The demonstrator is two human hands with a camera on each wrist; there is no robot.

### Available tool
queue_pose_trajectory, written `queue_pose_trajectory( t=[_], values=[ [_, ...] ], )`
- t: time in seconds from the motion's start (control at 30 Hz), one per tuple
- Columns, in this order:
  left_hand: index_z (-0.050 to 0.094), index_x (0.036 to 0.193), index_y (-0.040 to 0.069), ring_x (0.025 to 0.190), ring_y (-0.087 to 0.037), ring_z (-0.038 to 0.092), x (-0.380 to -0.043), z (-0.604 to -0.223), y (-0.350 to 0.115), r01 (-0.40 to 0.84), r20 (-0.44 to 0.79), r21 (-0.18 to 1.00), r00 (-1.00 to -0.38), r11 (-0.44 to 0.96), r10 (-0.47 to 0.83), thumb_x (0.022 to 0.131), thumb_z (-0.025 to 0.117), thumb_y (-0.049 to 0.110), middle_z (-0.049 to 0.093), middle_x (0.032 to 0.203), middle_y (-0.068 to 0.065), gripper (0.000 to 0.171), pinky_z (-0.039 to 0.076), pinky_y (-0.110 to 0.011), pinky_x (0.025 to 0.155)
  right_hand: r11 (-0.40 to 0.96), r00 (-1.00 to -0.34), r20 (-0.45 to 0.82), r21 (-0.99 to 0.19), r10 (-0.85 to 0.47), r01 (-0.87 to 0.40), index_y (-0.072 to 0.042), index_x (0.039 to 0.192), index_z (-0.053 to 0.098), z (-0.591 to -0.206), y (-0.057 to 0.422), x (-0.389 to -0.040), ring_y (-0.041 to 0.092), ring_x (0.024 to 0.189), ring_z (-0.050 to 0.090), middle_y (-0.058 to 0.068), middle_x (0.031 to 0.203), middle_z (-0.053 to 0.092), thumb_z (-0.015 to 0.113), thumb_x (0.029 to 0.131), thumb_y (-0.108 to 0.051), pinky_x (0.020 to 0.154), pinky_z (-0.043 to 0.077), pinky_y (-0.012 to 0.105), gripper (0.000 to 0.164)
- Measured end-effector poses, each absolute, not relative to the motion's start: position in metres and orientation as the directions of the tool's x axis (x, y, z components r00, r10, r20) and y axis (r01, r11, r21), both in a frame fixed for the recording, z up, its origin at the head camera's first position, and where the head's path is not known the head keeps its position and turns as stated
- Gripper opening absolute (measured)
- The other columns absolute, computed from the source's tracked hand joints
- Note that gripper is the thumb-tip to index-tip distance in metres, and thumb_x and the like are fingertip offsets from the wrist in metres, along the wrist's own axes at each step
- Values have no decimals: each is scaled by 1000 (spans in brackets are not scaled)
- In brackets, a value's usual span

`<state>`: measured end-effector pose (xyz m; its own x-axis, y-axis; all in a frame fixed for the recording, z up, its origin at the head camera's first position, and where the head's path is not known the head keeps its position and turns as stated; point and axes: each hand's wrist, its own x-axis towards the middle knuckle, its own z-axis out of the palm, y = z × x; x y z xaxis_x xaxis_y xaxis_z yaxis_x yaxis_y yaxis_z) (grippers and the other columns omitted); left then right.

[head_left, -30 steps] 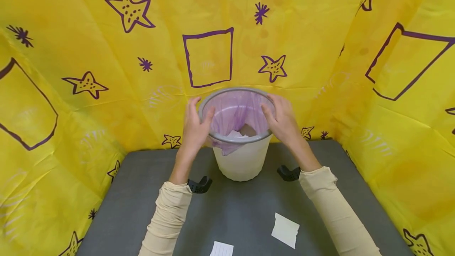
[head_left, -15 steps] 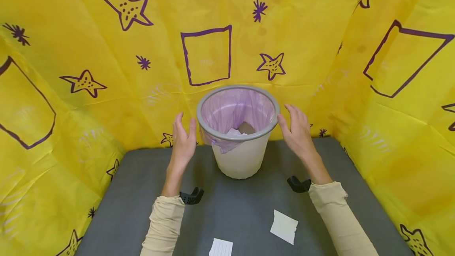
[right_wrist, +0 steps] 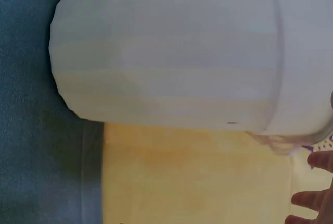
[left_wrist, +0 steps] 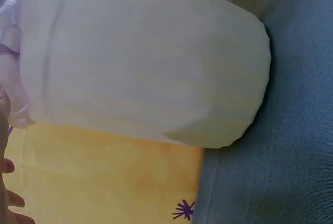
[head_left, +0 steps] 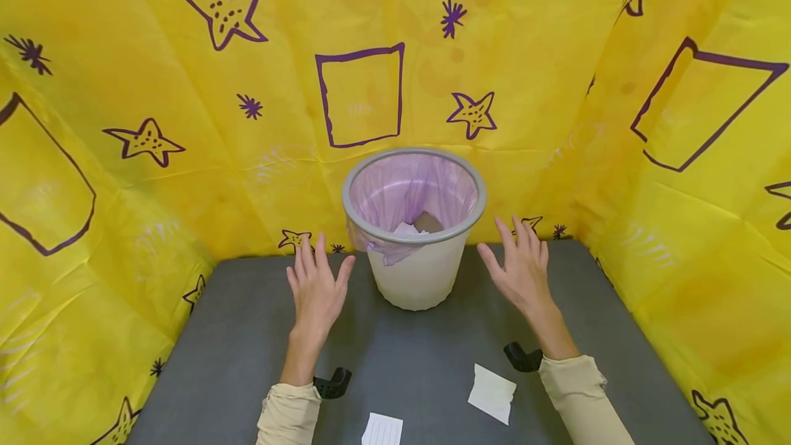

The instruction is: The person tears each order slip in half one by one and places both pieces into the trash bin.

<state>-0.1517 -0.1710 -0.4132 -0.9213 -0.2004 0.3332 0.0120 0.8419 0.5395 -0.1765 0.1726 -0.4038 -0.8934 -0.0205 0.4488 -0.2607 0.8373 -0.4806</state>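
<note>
A white waste bin (head_left: 420, 277) with a grey rim stands upright at the back of the dark table. Its thin purple bin liner (head_left: 383, 191) lines the inside and hangs over the rim at the front left. White paper scraps (head_left: 404, 229) and a brownish piece (head_left: 428, 222) lie inside. My left hand (head_left: 316, 294), fingers spread, is to the left of the bin and apart from it. On the other side my right hand (head_left: 522, 273) also has its fingers spread and holds nothing. Both wrist views show the bin's side wall large, with fingertips at the edge.
Two paper pieces lie on the table (head_left: 426, 362) in front of the bin: a lined paper (head_left: 382, 430) near the front edge and a plain torn paper (head_left: 492, 394) to its right. Yellow patterned cloth (head_left: 278, 191) encloses the back and both sides.
Both hands have come off the bin's rim, moved apart and drawn back toward me, with fingers now spread. The bin and the papers stay where they were.
</note>
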Motion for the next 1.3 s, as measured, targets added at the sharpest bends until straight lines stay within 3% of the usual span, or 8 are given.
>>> queue_pose_trajectory(
  t=[0.2, 0.47, 0.87, 1.3],
  values=[
    [21, 154, 17, 150, -40, 9, -147, -419, -169, 11, 336, 473, -927, 881, -168, 93, 44, 65, 10, 163, -17, 81, 6, -69, 114, 856, -894, 447, -450, -32, -256, -16, 147, 40, -413, 174, -169, 47, 142, 22, 23, 155, 28, 50, 94, -53, 106, 12, 76, 66],
    [22, 155, 21, 149, -43, 10, -124, -464, -176, -34, 226, 409, -964, 912, -137, 92, 43, 67, 15, 162, -19, 80, 9, -73, 111, 924, -887, 459, -314, -55, -220, -20, 147, 42, -464, 178, -139, 46, 143, 23, 21, 156, 29, 60, 86, -56, 106, 13, 76, 73],
    [11, 157, 22, 148, -44, 12, -108, -486, -170, -68, 154, 400, -978, 914, -141, 92, 43, 66, 15, 162, -19, 85, 11, -73, 111, 921, -915, 403, -348, -21, -174, -17, 148, 39, -486, 181, -128, 45, 142, 23, 21, 156, 29, 61, 86, -56, 106, 13, 75, 77],
    [9, 157, 22, 148, -45, 13, -106, -489, -171, -80, 129, 387, -982, 919, -139, 92, 44, 66, 13, 162, -19, 86, 11, -74, 110, 920, -938, 347, -364, -12, -147, -17, 148, 39, -492, 180, -125, 45, 143, 22, 22, 156, 27, 58, 87, -59, 106, 12, 75, 77]
  ],
)
